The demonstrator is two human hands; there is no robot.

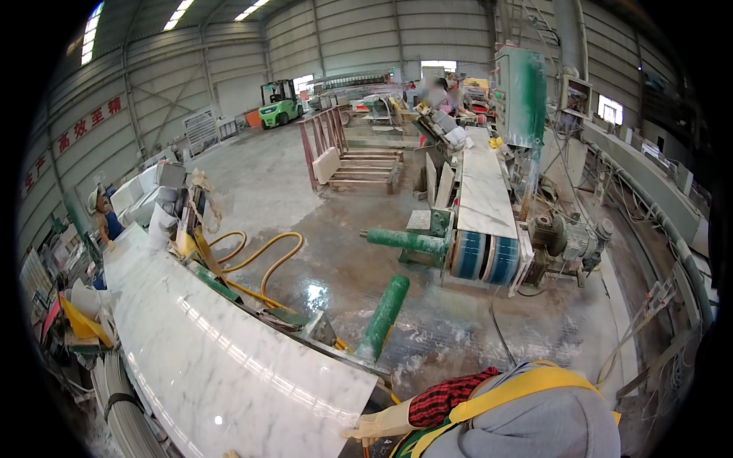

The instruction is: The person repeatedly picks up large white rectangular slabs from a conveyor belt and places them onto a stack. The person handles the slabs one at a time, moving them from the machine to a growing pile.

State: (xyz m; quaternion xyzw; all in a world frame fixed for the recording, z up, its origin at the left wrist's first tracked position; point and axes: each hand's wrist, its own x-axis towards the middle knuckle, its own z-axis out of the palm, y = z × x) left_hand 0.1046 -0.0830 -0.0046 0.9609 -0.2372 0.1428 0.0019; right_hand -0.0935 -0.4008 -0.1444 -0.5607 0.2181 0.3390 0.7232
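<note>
A long white marble slab [252, 366] with grey veins and a polished top stretches from the lower middle toward the far left. At its near right corner is my right hand [379, 422], in a cream glove with a red-and-black checked sleeve. Its fingers are closed on the slab's end edge. Only a small gloved tip of my left hand [230, 455] shows over the slab at the lower edge; its other fingers are out of the picture. A green cylinder [385, 317] stands out beside the slab's right side.
A yellow hose [267, 278] loops on the wet floor. To the right, a second marble slab [487, 191] lies on a machine with blue rollers [469, 256]. A co-worker [103, 214] is at the far left. Farther back are a wooden pallet [363, 169] and a green forklift [279, 107].
</note>
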